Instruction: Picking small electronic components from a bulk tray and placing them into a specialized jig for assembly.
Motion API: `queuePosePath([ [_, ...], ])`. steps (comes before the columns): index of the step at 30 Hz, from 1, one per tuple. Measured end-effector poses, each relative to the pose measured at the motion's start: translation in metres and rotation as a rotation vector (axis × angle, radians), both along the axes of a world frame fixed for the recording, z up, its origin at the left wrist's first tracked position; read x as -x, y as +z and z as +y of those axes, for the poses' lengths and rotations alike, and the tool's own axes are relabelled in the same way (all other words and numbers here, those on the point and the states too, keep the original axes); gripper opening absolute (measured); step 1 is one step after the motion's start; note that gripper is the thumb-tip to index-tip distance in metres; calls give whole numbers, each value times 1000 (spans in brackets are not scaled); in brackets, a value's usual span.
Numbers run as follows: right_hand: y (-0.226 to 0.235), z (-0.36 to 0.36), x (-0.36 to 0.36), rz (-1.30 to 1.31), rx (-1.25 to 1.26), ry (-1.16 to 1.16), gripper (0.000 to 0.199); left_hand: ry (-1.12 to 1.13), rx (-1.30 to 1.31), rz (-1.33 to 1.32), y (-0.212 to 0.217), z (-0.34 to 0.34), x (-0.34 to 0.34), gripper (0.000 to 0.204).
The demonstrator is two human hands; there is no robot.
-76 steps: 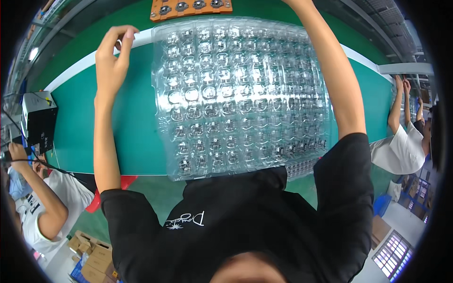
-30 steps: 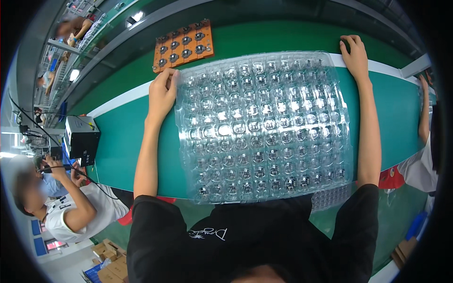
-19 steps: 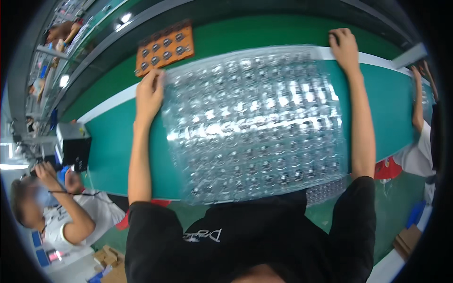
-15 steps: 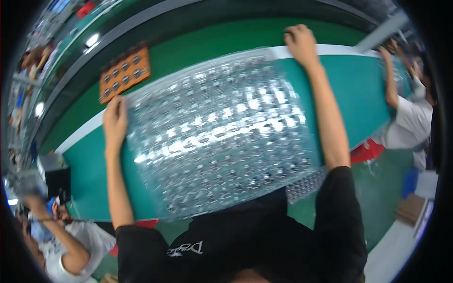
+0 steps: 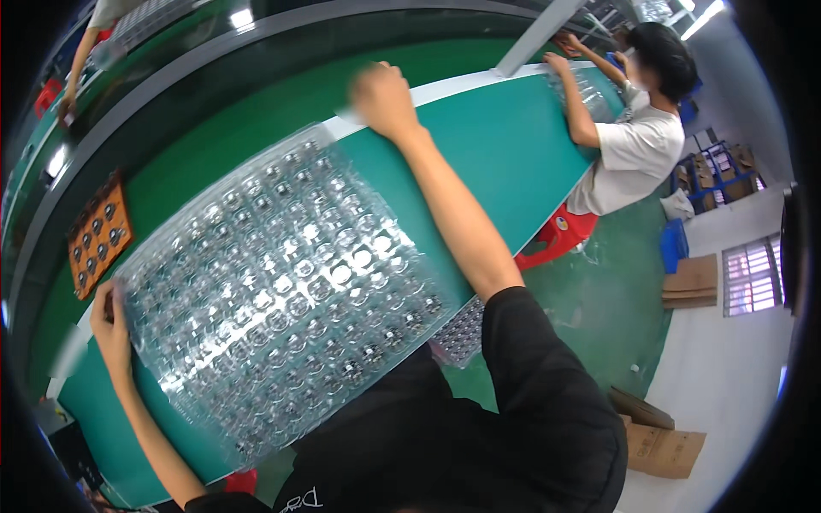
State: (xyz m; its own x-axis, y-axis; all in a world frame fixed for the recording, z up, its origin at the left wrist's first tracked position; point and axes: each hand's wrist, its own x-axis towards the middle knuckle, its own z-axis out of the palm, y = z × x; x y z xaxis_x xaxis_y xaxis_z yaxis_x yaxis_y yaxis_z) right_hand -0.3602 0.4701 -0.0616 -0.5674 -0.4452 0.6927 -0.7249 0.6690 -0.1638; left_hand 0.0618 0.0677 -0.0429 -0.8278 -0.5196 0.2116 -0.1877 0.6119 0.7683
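- Far left, I see an orange rectangular tray with round dark parts in its pockets, lying on the darker green strip beyond the belt, apart from my hands and untouched.
- My left hand is at the near-left corner of the large clear plastic blister sheet with rows of round pockets; the fingers curl over the sheet's edge and grip it, with the forearm running up from the lower edge of the view.
- The sheet lies spread flat across the green conveyor belt, tilted diagonally in my view, its near edge overhanging toward my black shirt. I judge the laying-out mostly done: it looks settled on the belt, and what is left appears to be squaring it up and letting go.
- Under the sheet's near-right edge, the corner of a second clear pocketed sheet sticks out.
- My right hand reaches far out to the white stripe on the belt's far side, just beyond the sheet's far corner. It is motion-blurred, so I cannot tell whether it pinches the sheet or rests flat; the arm is fully extended.
- Far right, a person in a white shirt works on another clear sheet further down the belt.
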Motion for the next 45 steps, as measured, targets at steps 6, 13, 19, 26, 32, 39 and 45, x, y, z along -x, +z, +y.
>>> queuePosePath([
  [6,-2,1,0,45,21,4,10,-36,-60,21,-17,-17,-5,27],
  [13,-2,4,2,-37,-23,-25,15,-2,-79,19,-15,-11,-2,26],
  [19,-2,2,4,-21,-17,-23,15,-1,-100,20,-8,-13,1,27],
  [26,-2,2,3,14,-152,-106,24,-22,55,-21,-15,-25,-8,26],
  [32,-4,-13,-16,13,-87,-29,13,-13,131,37,-3,5,3,23],
  [39,8,8,-5,-8,-70,14,13,13,92,43,4,17,8,21],
  [45,10,8,-5,-29,-68,39,14,12,117,36,0,11,6,23],
])
